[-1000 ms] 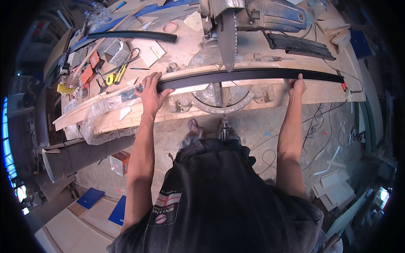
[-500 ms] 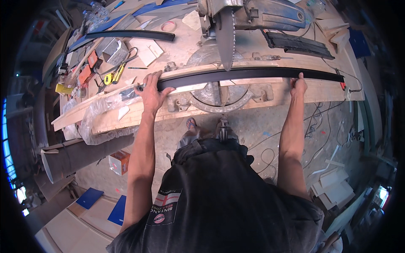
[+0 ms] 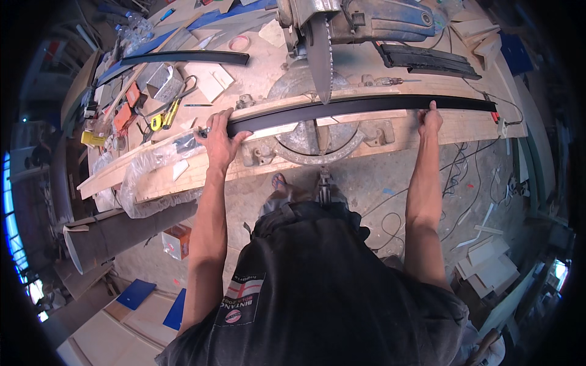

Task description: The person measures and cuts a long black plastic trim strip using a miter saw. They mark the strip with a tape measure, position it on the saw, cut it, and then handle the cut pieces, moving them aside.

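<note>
A long black profile strip [image 3: 366, 105] lies across the base of a miter saw [image 3: 292, 143], along a pale wooden fence. My left hand [image 3: 220, 139] is closed around the strip's left end, thumb on the near side and fingers reaching over the wood. Farther right, my right hand [image 3: 431, 122] grips the strip's near edge, with a finger on top and the other fingers curled below. Between my hands, the toothed saw blade [image 3: 318, 61] hangs with its lower tip just above the strip's far edge. Whether the blade is spinning, I cannot tell.
Behind the saw lie black profile pieces [image 3: 430, 61] and another black strip [image 3: 183, 57]. A yellow tape measure [image 3: 157, 121], a screwdriver [image 3: 390, 81] and scraps litter the wooden bench [image 3: 256, 76]. Clear plastic wrap [image 3: 143, 174] hangs at the front left; cables [image 3: 456, 171] trail on the floor.
The whole view has shifted slightly. Both hands keep their hold on the strip, and the strip and blade stay in the same place relative to each other.
</note>
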A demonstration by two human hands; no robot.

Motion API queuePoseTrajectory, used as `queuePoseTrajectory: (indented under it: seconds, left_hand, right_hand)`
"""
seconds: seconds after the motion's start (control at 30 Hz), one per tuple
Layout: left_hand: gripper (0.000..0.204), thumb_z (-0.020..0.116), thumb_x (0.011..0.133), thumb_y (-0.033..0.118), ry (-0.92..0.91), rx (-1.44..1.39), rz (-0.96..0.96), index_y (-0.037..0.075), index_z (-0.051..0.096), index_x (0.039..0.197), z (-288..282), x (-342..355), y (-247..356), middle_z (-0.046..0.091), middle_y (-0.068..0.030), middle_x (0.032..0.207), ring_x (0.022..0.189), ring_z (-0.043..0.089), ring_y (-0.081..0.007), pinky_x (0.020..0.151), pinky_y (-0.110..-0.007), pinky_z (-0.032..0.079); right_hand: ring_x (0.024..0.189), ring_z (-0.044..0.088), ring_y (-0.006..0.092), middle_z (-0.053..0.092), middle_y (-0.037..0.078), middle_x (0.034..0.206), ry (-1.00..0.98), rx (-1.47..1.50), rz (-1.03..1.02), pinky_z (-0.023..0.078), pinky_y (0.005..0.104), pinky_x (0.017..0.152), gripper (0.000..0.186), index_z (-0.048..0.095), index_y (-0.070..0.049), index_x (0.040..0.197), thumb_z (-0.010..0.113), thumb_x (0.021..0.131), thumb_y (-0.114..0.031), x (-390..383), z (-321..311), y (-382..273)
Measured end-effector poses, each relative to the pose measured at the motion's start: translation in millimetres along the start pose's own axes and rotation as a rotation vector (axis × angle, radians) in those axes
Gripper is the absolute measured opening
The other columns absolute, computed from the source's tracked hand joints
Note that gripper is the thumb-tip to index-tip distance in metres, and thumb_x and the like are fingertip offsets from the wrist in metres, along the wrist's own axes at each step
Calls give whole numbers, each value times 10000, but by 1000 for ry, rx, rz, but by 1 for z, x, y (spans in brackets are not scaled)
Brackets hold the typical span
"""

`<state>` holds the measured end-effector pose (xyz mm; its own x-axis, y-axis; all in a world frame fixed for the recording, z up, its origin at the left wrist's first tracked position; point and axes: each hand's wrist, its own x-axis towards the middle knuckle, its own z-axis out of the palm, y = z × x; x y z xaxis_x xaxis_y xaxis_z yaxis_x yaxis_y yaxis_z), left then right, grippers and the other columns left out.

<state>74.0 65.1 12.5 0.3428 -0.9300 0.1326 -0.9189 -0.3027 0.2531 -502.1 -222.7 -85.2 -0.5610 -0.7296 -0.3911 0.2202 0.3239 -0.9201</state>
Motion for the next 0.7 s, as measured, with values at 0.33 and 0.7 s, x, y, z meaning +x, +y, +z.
queuePoseTrajectory:
  seconds: [0.33, 0.7]
  left_hand:
    - [977, 769, 840, 738, 1, 41, 117, 237, 482, 1628, 3, 7, 31, 423, 3, 1712, 1652, 287, -276, 1156, -906, -5]
    - [969, 688, 867, 806, -217, 79, 440, 24, 579, 1430, 20, 54, 74, 641, -165, 1357, 1298, 633, -347, 1123, -529, 417]
  right_hand:
    - [1313, 621, 317, 586, 241, 1483, 73, -161, -935, 447, 416, 1166, 608, 538, 71, 1493, 768, 1025, -242, -147, 13, -174]
    - [1325, 628, 330, 662, 222, 1370, -661, -1033, -1631, 465, 406, 1202, 736, 557, -9, 1464, 644, 734, -57, -367, 143, -377]
